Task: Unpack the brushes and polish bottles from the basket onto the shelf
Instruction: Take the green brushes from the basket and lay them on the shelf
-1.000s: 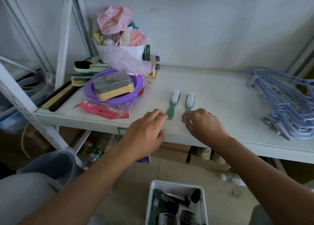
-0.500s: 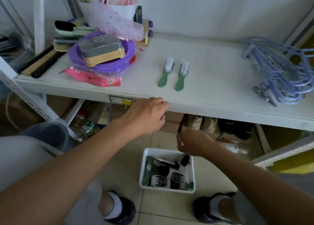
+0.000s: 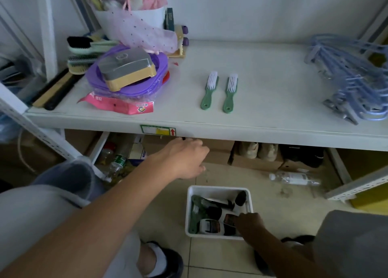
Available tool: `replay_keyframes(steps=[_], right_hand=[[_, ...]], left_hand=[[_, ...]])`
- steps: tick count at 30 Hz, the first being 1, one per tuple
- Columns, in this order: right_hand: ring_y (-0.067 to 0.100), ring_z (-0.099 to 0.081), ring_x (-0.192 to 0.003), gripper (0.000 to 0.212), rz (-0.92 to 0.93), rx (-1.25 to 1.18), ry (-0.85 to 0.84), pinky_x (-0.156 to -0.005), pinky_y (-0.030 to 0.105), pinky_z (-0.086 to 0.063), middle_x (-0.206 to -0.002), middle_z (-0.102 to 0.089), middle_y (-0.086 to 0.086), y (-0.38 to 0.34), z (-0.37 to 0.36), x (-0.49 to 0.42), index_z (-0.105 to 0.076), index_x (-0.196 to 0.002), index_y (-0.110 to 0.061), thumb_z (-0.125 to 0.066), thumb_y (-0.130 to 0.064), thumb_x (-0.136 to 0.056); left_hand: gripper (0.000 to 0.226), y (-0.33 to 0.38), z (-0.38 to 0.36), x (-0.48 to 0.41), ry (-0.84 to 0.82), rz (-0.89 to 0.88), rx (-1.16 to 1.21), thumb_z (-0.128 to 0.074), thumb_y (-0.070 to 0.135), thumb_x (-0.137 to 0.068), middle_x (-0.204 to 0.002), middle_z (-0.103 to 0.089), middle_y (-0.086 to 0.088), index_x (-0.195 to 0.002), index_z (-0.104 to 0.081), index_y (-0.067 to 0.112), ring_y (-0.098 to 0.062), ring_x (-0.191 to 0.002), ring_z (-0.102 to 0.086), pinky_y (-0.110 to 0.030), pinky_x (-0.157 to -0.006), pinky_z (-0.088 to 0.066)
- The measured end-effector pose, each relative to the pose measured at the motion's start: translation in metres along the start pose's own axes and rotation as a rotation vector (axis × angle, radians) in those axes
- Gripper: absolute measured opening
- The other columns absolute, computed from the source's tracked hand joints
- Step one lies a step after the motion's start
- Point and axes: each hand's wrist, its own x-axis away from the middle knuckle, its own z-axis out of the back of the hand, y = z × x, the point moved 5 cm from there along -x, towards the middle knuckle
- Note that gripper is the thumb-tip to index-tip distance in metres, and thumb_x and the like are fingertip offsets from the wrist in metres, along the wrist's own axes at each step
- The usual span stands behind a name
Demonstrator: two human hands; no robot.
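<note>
Two green brushes with white bristles are seen lying flat on the shelf (image 3: 273, 67), side by side near the middle of its front edge, with handles toward that edge. The left brush (image 3: 209, 91) and the right brush (image 3: 230, 93) are close together but not touching. The basket (image 3: 218, 190), white and rectangular, is set on the tiled floor (image 3: 210, 256) below and in front of the shelf. Packed in it are dark polish bottles (image 3: 240, 197), lying at angles, and a third brush (image 3: 194, 214), green, along its left wall. The right hand (image 3: 249, 223) is lowered into the basket's near right corner, with fingers bent down among the bottles and touching a labelled one. Whether anything is actually gripped cannot be told, since the fingertips are hidden. The left hand (image 3: 184, 158) is held just under the shelf's front edge, below a green and yellow sticker (image 3: 158, 130). Its fingers are loosely curled and nothing is held in it; contact with the edge cannot be confirmed. At the shelf's left end a stack of purple lids (image 3: 130, 86) is noted, with a grey and tan box (image 3: 128, 70) on top and a pink packet (image 3: 119, 105) at the front edge. A white tub (image 3: 134, 19) stuffed with cloths is placed at the back left corner. Blue hangers (image 3: 352, 84) are heaped at the right end. Under the shelf a pair of shoes (image 3: 258, 150) is stored, and a clear plastic bottle (image 3: 294, 179) is left lying on the floor.
</note>
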Motion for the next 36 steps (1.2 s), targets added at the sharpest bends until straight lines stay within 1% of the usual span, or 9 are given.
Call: replay_keyframes(steps=[10,15,18,21,23,27,30,32,36], right_hand=[[0.025,-0.061,-0.12,0.032,-0.108,-0.235,0.128,-0.096,0.035,-0.049,-0.13,-0.061,0.008,0.013,0.023,-0.011,-0.057,-0.13,-0.01,-0.043,-0.009,-0.101],[0.026,-0.057,-0.122,0.04,-0.073,-0.409,0.16,-0.1,0.034,-0.048,-0.133,-0.058,0.015,0.017,0.078,-0.006,-0.053,-0.131,-0.002,-0.056,-0.023,-0.097],[0.026,-0.063,-0.112,0.051,-0.073,-0.499,0.161,-0.089,0.033,-0.051,-0.122,-0.064,0.013,0.025,0.12,0.013,-0.059,-0.122,-0.001,-0.071,-0.036,-0.087],[0.019,-0.069,-0.094,0.028,-0.002,-0.618,0.218,-0.081,0.029,-0.056,-0.105,-0.073,0.008,0.037,0.164,0.042,-0.075,-0.103,-0.007,-0.072,-0.028,-0.086],[0.01,-0.066,-0.076,0.013,0.048,-0.732,0.327,-0.068,0.023,-0.054,-0.088,-0.075,0.002,0.049,0.196,0.069,-0.08,-0.084,-0.017,-0.067,-0.017,-0.084],[0.002,-0.051,-0.049,0.021,0.14,-0.942,0.559,-0.05,0.019,-0.044,-0.06,-0.067,-0.005,0.083,0.257,0.123,-0.073,-0.059,-0.025,-0.062,-0.019,-0.075],[0.003,-0.052,-0.052,0.019,0.2,-1.144,0.651,-0.052,0.015,-0.044,-0.061,-0.067,-0.006,0.118,0.286,0.144,-0.078,-0.071,-0.026,-0.059,-0.03,-0.072],[0.007,-0.055,-0.059,0.019,0.221,-1.353,0.715,-0.056,0.015,-0.046,-0.065,-0.067,-0.001,0.148,0.294,0.145,-0.079,-0.075,-0.018,-0.061,-0.022,-0.08],[0.015,-0.066,-0.074,0.027,0.241,-1.878,0.737,-0.065,0.017,-0.054,-0.084,-0.07,0.012,0.198,0.286,0.131,-0.079,-0.075,-0.008,-0.06,0.0,-0.092]], left_hand=[[0.042,0.012,0.0,-0.006,-0.034,-0.021,-0.035,-0.052,0.045,-0.098,-0.122,-0.057,-0.004,-0.13,-0.055,0.017,-0.025,-0.113,-0.056,-0.042,-0.087,-0.04],[0.042,0.013,0.003,-0.002,-0.031,-0.025,-0.02,-0.053,0.044,-0.098,-0.12,-0.056,-0.003,-0.13,-0.055,0.018,-0.024,-0.111,-0.056,-0.042,-0.086,-0.042],[0.041,0.011,0.008,0.002,-0.014,-0.021,0.001,-0.054,0.044,-0.098,-0.115,-0.056,-0.001,-0.13,-0.056,0.019,-0.021,-0.104,-0.058,-0.04,-0.081,-0.046],[0.04,0.005,0.018,0.007,0.017,0.013,0.029,-0.054,0.045,-0.097,-0.119,-0.054,0.002,-0.128,-0.057,0.02,-0.022,-0.1,-0.061,-0.042,-0.081,-0.052],[0.037,0.0,0.027,0.012,0.08,0.029,0.031,-0.055,0.044,-0.096,-0.12,-0.054,0.002,-0.124,-0.058,0.021,-0.023,-0.105,-0.06,-0.038,-0.083,-0.05],[0.02,-0.004,0.059,0.024,0.338,0.043,0.1,-0.055,0.029,-0.093,-0.111,-0.059,0.003,-0.11,-0.063,0.02,-0.021,-0.1,-0.062,-0.037,-0.076,-0.049],[0.016,-0.006,0.092,0.035,0.614,0.071,0.227,-0.051,0.027,-0.098,-0.106,-0.063,0.006,-0.107,-0.064,0.022,-0.017,-0.094,-0.062,-0.039,-0.077,-0.052],[0.015,-0.011,0.108,0.041,0.767,0.081,0.288,-0.049,0.028,-0.101,-0.104,-0.062,0.007,-0.109,-0.06,0.021,-0.013,-0.092,-0.06,-0.035,-0.074,-0.052],[0.022,-0.024,0.108,0.04,0.804,0.124,0.409,-0.049,0.028,-0.103,-0.118,-0.057,0.004,-0.123,-0.053,0.02,-0.013,-0.103,-0.058,-0.035,-0.077,-0.053]])
